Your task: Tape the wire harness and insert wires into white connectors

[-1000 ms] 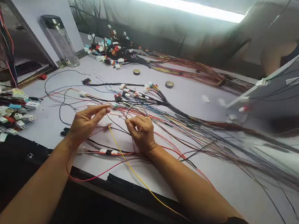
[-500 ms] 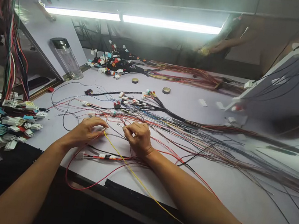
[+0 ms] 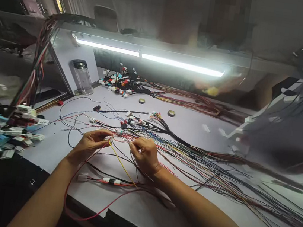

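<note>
My left hand (image 3: 93,143) is closed, thumb and fingers pinching a small white connector (image 3: 107,138). A yellow wire (image 3: 123,166) and a red wire (image 3: 68,188) run from it; the red one loops over the table's front edge. Just to the right, my right hand (image 3: 145,154) pinches a thin dark wire, with a small metal terminal (image 3: 124,139) showing ahead of the fingertips. The terminal and the connector are a short gap apart. Below both hands lies a white plug (image 3: 83,177) on red and black wires.
A wire harness (image 3: 176,137) spreads across the table to the right. Connectors (image 3: 13,135) are piled at the left, and another bundle (image 3: 124,81) lies at the back. A clear bottle (image 3: 83,77) and two tape rolls (image 3: 171,113) stand behind. Another person's blurred hand appears beyond.
The camera view has tilted up, so the table sits lower and further right. My left fingers are now closer around the connector, which shows more. Less of the yellow wire is visible.
</note>
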`<state>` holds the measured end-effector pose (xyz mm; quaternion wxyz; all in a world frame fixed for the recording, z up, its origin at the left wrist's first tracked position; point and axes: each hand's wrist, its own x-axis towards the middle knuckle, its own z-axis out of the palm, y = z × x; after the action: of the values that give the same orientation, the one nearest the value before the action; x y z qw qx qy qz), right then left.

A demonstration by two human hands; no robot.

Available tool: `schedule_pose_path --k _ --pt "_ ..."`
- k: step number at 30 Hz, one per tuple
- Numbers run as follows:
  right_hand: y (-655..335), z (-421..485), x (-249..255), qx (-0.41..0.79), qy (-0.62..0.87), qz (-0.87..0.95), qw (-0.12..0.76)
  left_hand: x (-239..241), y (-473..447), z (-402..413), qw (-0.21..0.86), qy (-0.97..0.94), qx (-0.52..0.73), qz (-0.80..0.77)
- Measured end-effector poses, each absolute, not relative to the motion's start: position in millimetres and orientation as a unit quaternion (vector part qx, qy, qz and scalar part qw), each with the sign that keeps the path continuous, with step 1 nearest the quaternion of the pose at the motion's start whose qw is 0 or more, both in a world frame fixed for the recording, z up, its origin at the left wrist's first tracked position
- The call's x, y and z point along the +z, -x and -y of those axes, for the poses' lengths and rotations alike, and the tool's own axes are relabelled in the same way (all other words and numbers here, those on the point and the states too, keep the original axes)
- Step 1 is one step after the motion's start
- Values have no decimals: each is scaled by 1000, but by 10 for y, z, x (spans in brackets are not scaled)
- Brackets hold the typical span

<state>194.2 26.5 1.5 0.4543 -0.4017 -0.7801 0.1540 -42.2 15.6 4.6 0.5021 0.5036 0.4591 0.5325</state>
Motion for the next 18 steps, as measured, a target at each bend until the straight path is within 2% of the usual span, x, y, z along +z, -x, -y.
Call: schedule_pose_path --k 5,9,13,18 --pt "-1797 -448 297 186 399 745 501 -59 672 -151 494 -472 531 -501" --pt "-1583 -445 130 210 393 723 528 -74 724 -141 505 -457 536 -499" --pt "-1500 -385 -89 207 420 737 487 21 675 -91 498 -432 546 -517" --pt "-1567 -384 -97 215 439 735 470 123 711 -125 514 -412 516 -548"
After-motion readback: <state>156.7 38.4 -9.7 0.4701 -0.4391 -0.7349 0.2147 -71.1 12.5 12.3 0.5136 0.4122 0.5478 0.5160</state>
